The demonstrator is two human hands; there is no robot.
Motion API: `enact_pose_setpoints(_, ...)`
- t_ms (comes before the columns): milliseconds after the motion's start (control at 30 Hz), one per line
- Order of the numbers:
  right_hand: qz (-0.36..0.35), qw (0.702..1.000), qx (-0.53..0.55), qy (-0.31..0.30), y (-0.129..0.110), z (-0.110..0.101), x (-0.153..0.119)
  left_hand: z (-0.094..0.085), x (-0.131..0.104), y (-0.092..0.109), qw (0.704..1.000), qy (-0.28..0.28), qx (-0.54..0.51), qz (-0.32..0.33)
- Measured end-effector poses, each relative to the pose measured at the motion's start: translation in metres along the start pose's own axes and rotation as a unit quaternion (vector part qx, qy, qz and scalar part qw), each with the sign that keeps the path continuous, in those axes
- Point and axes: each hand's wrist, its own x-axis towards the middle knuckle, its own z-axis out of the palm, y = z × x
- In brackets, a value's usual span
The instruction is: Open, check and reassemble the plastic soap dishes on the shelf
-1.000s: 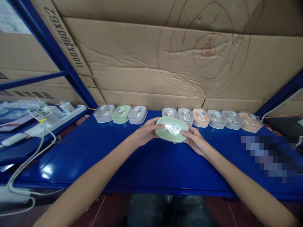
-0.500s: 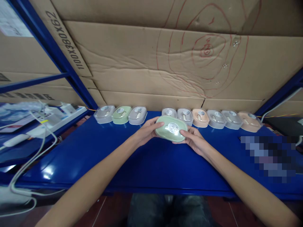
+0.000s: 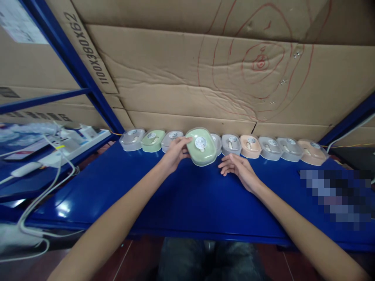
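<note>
My left hand point(image 3: 176, 153) grips a green lidded lunch box point(image 3: 201, 146) by its left edge. The box is tilted, its lid with a round sticker facing me, and it is held above the table in front of the row. To its right, my right hand point(image 3: 236, 166) is apart from the box with fingers extended and holds nothing. Behind, similar boxes stand along the cardboard wall: a grey box point(image 3: 132, 140), a green box point(image 3: 153, 141) and another grey box point(image 3: 168, 141) on the left, and several more on the right, among them an orange box point(image 3: 250, 146). The held box partly hides one grey box point(image 3: 217, 143).
The blue table point(image 3: 187, 207) carries the row along its back. A cardboard wall point(image 3: 164, 70) with red drawn rings rises behind. At left are a power strip point(image 3: 79, 146) and white cables point(image 3: 55, 183). A blurred-out patch point(image 3: 334, 195) covers something at right.
My right hand has let go of the green lunch box and drawn back a little to the right. The left hand has turned the box and shifted it left and up.
</note>
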Motion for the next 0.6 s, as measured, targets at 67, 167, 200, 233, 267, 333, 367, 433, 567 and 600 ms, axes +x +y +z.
enact_pose_setpoints(67,-0.001,1.0,0.007,0.025,0.0,-0.003,0.002,-0.009,0.007,0.001,0.994,0.079,0.064,0.035)
enact_pose_setpoints(167,-0.001,0.999,0.013,0.033,0.002,-0.005,0.005,-0.019,0.014,-0.004,0.964,0.122,0.224,0.076)
enact_pose_setpoints(200,-0.002,0.999,0.012,0.031,0.003,-0.005,0.005,-0.022,0.016,-0.006,0.951,0.116,0.275,0.083)
enact_pose_setpoints(233,-0.004,1.0,0.01,0.029,0.003,-0.005,0.005,-0.024,0.017,-0.009,0.938,0.108,0.317,0.088)
enact_pose_setpoints(267,-0.006,1.0,0.008,0.026,0.004,-0.005,0.005,-0.026,0.017,-0.01,0.928,0.101,0.348,0.088)
enact_pose_setpoints(333,-0.006,1.0,0.006,0.024,0.005,-0.004,0.005,-0.028,0.017,-0.011,0.912,0.09,0.393,0.074)
enact_pose_setpoints(367,-0.005,1.0,0.006,0.023,0.005,-0.004,0.005,-0.028,0.016,-0.01,0.903,0.082,0.417,0.064)
enact_pose_setpoints(433,-0.004,1.0,0.005,0.022,0.005,-0.004,0.005,-0.029,0.014,-0.007,0.874,0.063,0.479,0.055)
enact_pose_setpoints(567,-0.006,1.0,0.002,0.015,0.006,-0.005,0.005,-0.029,0.011,-0.002,0.791,0.077,0.598,0.103)
enact_pose_setpoints(600,-0.007,1.0,0.001,0.012,0.006,-0.005,0.005,-0.028,0.011,-0.002,0.776,0.09,0.614,0.114)
